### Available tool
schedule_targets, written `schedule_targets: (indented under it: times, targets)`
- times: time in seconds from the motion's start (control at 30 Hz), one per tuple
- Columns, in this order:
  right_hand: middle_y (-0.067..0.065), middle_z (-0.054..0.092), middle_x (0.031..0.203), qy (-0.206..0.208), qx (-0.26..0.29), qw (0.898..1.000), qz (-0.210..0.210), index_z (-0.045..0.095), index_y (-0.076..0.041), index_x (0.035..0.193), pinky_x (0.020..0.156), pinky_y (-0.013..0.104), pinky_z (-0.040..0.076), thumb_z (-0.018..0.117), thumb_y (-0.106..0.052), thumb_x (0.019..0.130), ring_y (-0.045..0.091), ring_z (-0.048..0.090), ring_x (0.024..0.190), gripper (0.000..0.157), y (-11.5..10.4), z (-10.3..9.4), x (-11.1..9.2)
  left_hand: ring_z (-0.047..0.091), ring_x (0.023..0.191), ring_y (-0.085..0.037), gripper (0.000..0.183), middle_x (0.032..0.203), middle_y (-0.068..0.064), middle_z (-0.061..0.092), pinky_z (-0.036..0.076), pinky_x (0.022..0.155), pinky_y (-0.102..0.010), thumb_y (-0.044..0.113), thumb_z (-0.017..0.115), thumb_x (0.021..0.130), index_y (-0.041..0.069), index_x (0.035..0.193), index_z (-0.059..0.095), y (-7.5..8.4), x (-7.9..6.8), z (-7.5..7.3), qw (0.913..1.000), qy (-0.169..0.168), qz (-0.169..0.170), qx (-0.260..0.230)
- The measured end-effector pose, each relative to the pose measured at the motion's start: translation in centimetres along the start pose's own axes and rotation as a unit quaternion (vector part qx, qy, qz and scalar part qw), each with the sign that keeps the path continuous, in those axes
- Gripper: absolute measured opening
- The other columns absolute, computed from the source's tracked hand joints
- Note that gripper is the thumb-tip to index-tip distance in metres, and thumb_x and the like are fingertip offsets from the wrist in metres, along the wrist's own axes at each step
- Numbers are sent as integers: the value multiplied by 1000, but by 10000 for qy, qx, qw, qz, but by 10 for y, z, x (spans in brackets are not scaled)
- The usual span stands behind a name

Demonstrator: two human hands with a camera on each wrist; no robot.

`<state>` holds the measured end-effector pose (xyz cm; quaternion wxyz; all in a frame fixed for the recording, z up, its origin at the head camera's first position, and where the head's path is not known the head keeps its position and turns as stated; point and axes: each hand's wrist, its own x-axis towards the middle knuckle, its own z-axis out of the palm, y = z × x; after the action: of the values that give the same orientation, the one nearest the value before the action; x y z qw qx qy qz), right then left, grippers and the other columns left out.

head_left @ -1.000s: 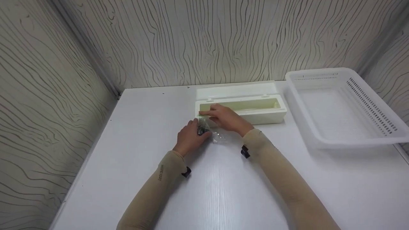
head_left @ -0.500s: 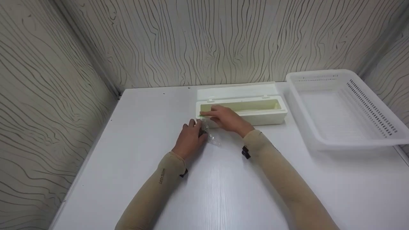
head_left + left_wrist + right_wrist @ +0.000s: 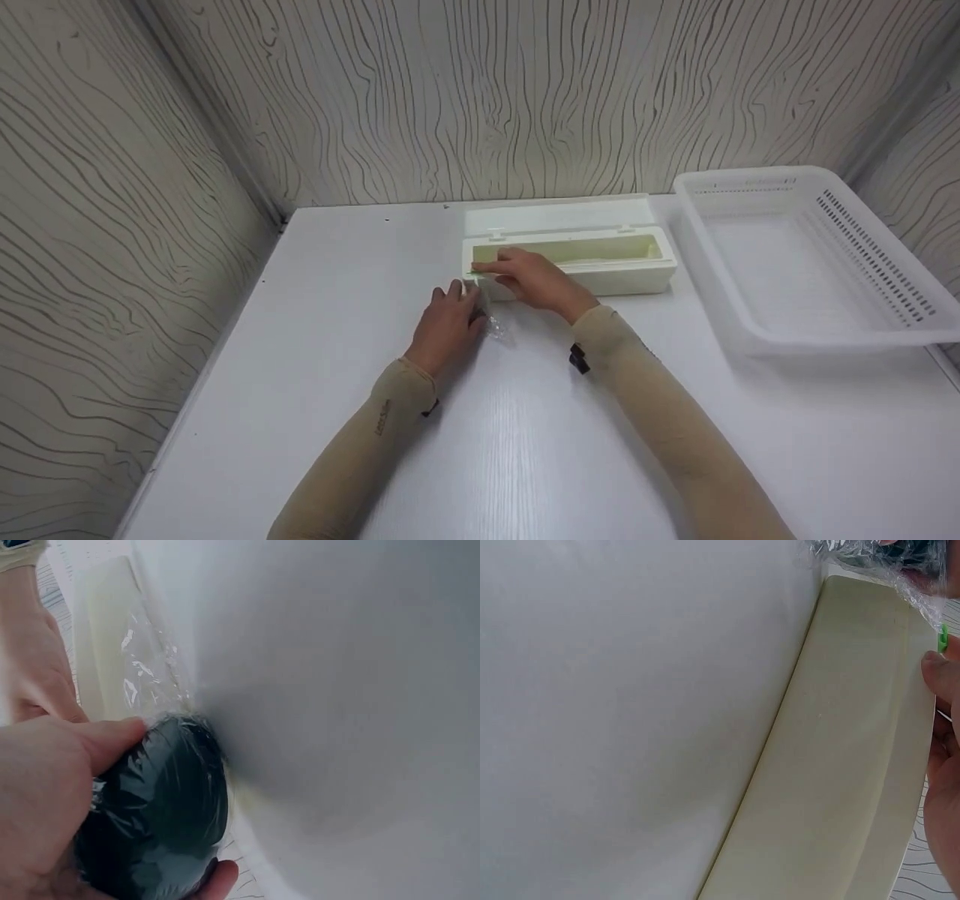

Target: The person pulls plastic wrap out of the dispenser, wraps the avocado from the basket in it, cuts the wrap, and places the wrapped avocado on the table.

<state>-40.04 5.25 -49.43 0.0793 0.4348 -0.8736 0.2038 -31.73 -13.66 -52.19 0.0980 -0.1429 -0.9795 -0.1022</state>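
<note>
In the left wrist view, my left hand grips a dark rounded bundle wrapped in clear film, thumb on top and a fingertip beneath. Loose cling film trails from it beside the front left corner of a white cling film box, whose lid is raised. My right hand holds the box's front rim near its left end, thumb outside and the other fingers behind the rim. Its index finger reaches a small green slide cutter. The left hand hides most of the bundle in the head view.
A large white plastic basket with slotted sides stands to the right of the box. The white table meets patterned wall panels behind and at the left.
My left hand has turned slightly over the wrapped bundle, so less of it shows. The loose film has shifted and bunched closer to that hand. The right hand stays at the rim.
</note>
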Motion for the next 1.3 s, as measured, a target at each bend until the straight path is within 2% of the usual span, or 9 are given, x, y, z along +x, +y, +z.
schedule_targets:
  times: [0.23, 0.37, 0.47, 0.57, 0.67, 0.77, 0.87, 1.1, 1.3]
  targets:
    - [0, 50, 88, 25, -83, 10000, -2, 58, -32, 133, 68, 29, 44, 59, -8, 94, 14, 42, 75, 45, 3, -1, -2, 50, 90, -25, 42, 112, -6, 50, 50, 70, -36, 34, 63, 92, 18, 129, 50, -2, -1, 1, 9998, 34, 186, 71]
    - [1, 50, 88, -46, 9, 10000, 62, 57, -30, 133, 67, 29, 42, 59, -8, 95, 14, 42, 74, 45, 5, -3, -1, 53, 104, -26, 69, 125, -8, 51, 50, 86, -42, 50, 57, 92, 11, 145, 36, -6, 0, -2, 9964, -583, -11, -617]
    - [2, 50, 90, -94, 158, 9998, 107, 57, -29, 134, 69, 31, 43, 59, -8, 94, 16, 43, 76, 45, 6, -3, -2, 53, 115, -25, 87, 133, -7, 52, 46, 96, -45, 67, 51, 86, 14, 151, 27, -11, 4, -11, 9825, -1278, -254, -1328]
    - [4, 55, 100, -3, 312, 9991, 294, 55, -26, 136, 77, 35, 48, 60, -9, 94, 18, 50, 87, 45, 4, -5, -5, 51, 124, -24, 79, 137, -4, 53, 41, 103, -46, 71, 42, 88, 21, 149, 34, -19, 10, -25, 9674, -1672, -434, -1854]
    - [4, 58, 106, 527, 290, 9950, 794, 60, -18, 129, 86, 37, 49, 60, -16, 95, 19, 55, 98, 34, -4, -6, -8, 51, 123, -24, 59, 133, -5, 56, 40, 104, -45, 58, 37, 98, 17, 138, 49, -30, 19, -39, 9720, -1336, -485, -1873]
    - [1, 61, 94, 1068, 424, 9809, 1570, 65, -13, 104, 77, 35, 51, 58, -28, 96, 18, 58, 88, 19, -21, -1, -13, 52, 122, -24, 43, 130, -6, 56, 41, 103, -44, 43, 40, 102, 15, 132, 53, -40, 33, -46, 9832, -435, -550, -1684]
    - [-3, 60, 76, 987, 839, 9687, 2116, 67, -14, 89, 64, 31, 46, 54, -37, 97, 14, 55, 70, 27, -40, 10, -14, 45, 130, -22, 49, 140, -4, 47, 37, 107, -43, 43, 46, 100, 18, 141, 41, -45, 51, -44, 9802, 10, -584, -1895]
    - [-3, 51, 74, 361, 2569, 9312, 2561, 58, -12, 81, 62, 29, 41, 64, -41, 90, 13, 48, 71, 32, -53, 37, -9, 14, 147, -26, 79, 161, -8, 8, 17, 118, -45, 53, 45, 96, 20, 155, 5, -37, 82, -26, 9486, -1094, -387, -2943]
    - [1, 64, 88, 348, 3793, 8922, 2425, 64, -8, 95, 72, 27, 49, 75, -26, 83, 13, 58, 84, 25, -42, 37, -7, 4, 148, -24, 81, 162, -6, -1, 10, 119, -46, 57, 45, 94, 21, 155, 6, -37, 86, -22, 9402, -1357, -497, -3083]
